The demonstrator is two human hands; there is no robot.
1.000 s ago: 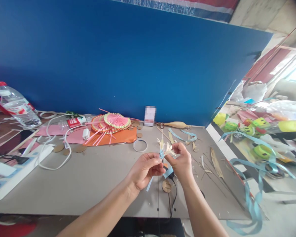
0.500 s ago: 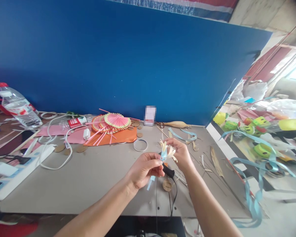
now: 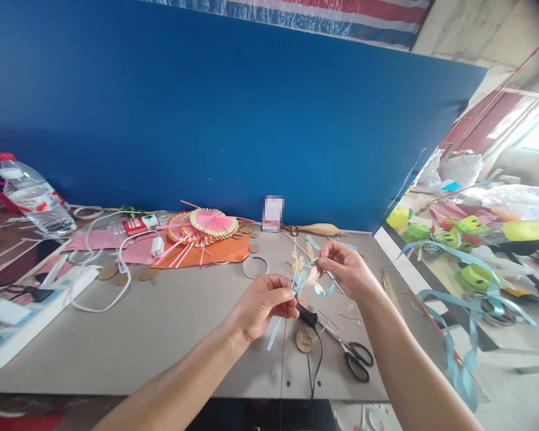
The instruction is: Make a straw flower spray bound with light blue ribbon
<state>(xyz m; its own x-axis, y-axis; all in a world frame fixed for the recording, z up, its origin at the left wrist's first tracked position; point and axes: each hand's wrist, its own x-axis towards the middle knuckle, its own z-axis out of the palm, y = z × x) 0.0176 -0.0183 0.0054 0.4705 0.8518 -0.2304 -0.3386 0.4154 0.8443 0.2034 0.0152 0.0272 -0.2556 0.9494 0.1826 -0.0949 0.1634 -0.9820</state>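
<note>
My left hand [image 3: 261, 304] pinches the base of a small bundle of pale leaf strips [image 3: 302, 269] bound with light blue ribbon [image 3: 317, 286]. The strips fan upward between my two hands. A ribbon tail hangs below my left fingers. My right hand [image 3: 348, 269] is closed on the ribbon's other end, which curves in a loop toward the bundle. Both hands hover above the grey table [image 3: 170, 323]. Black-handled scissors [image 3: 353, 356] lie on the table below my right forearm.
Pink paper fans [image 3: 204, 224] on orange paper [image 3: 215, 250], a metal ring [image 3: 255, 266], wooden discs, a white cable [image 3: 103, 269] and a water bottle [image 3: 29, 194] lie left. A black cord [image 3: 312, 341] runs off the front edge. Blue board [image 3: 206, 114] stands behind. Loose ribbon [image 3: 458, 359] and colourful toys are at right.
My right hand has moved right and away from the bundle, drawing the blue ribbon out into a loop. The scissors under my right arm are now uncovered. My left hand stays in place.
</note>
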